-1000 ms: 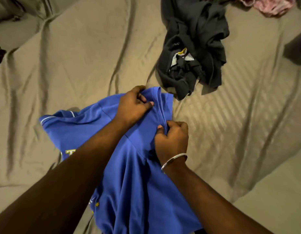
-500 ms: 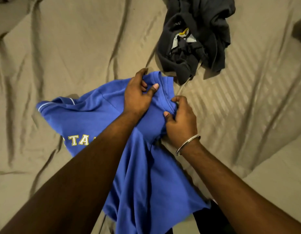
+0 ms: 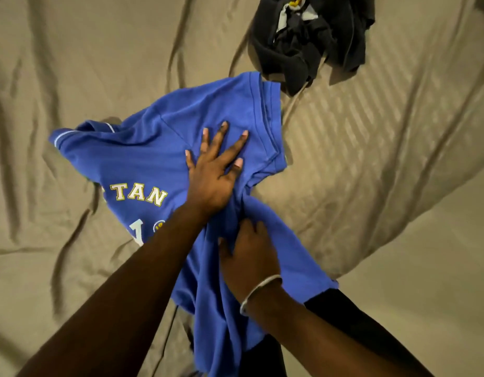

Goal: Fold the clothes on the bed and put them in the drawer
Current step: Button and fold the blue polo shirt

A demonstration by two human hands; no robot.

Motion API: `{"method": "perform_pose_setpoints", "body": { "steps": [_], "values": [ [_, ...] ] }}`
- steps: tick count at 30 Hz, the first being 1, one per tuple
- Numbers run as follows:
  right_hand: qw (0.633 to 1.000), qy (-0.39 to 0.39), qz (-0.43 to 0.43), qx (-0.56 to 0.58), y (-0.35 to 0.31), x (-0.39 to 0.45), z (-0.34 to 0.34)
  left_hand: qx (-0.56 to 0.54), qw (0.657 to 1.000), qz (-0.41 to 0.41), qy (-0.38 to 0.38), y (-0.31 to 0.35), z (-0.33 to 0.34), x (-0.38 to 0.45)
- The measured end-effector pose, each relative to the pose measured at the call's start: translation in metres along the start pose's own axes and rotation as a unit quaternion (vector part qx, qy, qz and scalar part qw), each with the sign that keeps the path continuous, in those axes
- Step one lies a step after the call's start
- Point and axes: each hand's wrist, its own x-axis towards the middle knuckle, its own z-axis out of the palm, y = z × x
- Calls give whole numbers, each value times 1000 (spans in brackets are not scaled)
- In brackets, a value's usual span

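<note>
A blue T-shirt [image 3: 154, 148] lies spread but rumpled on the bed [image 3: 371, 159], roughly in the middle of the view, with its lower part trailing toward the near edge and hanging off it. Pale letters reading "TAN" run across its left side, and one short sleeve with a stitched hem points to the far right. The cloth looks thin, soft and light: it creases where pressed, bunches into ridges, and would likely slide over the sheet if tugged. It will not hold a shape by itself, so each fold probably needs flattening with a palm. Good places to take hold appear to be the sleeve hem, the shoulder seams and the bottom hem, where doubled fabric gives the fingers something firmer to pinch.

The left hand [image 3: 212, 172] lies flat on the shirt just below the sleeve, fingers straight and spread, pressing the cloth down. The right hand [image 3: 249, 257], wearing a thin metal bangle [image 3: 258, 291] at the wrist, rests on the shirt nearer the viewer; its fingertips sink into a ridge of gathered fabric, and whether they pinch it or merely press cannot be told.

Beyond the shirt, at the far right, a crumpled heap of dark clothes [image 3: 311, 42] waits unfolded on the wrinkled tan sheet. No drawer is in view.
</note>
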Motion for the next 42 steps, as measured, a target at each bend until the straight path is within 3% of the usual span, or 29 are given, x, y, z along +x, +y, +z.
{"method": "perform_pose_setpoints", "body": {
  "steps": [1,3,5,6,10,13,18,21,24,27,30,33,38,42],
  "values": [
    [1000,13,0,25,-4,-2,0,-15,1000,1,-23,-3,-1,1],
    [983,9,10,181,-9,-5,3,-46,997,5,-55,-7,-4,8],
    [934,4,45,354,-6,-12,3,-51,996,6,-78,-10,-6,10],
    [923,6,53,380,1,-15,0,-50,995,6,-85,-10,-7,9],
    [918,-23,70,390,43,-10,-22,-102,989,-2,-106,-8,-11,9],
    [915,-81,30,395,73,-20,-43,-147,980,9,-132,-11,-16,9],
    [903,-95,-36,416,107,-51,-58,-99,983,79,-136,-21,-18,2],
    [939,-52,-44,337,137,-58,-63,-76,988,93,-97,-19,-15,-1],
    [976,-33,-80,199,160,-60,-70,-111,990,85,1,-13,-8,-9],
    [970,-18,-141,198,165,-64,-66,-123,984,81,96,-3,6,-23],
    [967,22,-106,232,166,-73,-58,-94,985,43,139,4,21,-42],
    [977,63,-110,170,169,-82,-55,-89,981,-2,172,12,29,-65],
    [989,67,-124,35,206,-82,-57,-171,922,-71,340,36,31,-136],
    [974,98,-179,-100,226,-81,-59,-151,885,-262,355,20,66,-233]
  ]
}}
